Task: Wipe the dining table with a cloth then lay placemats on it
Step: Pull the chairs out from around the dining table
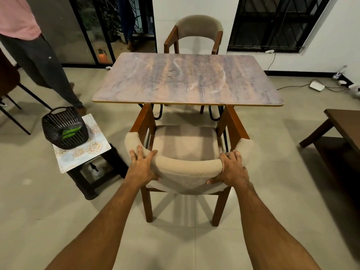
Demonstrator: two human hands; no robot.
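At 6 o'clock left grip (143, 165), right grip (231, 168) wrap chair backrest (187, 169) (soft pad, stiff frame, likely heavy); bench (187, 80) smeared.

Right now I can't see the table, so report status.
Left hand, right hand grip beige padded chair back. Wood-grain rectangular dining table streaked white, no placemats. Chair at near edge.

Dining table (136, 90) (wood-grain top) shows curved whitish smears (223, 76) across its surface.
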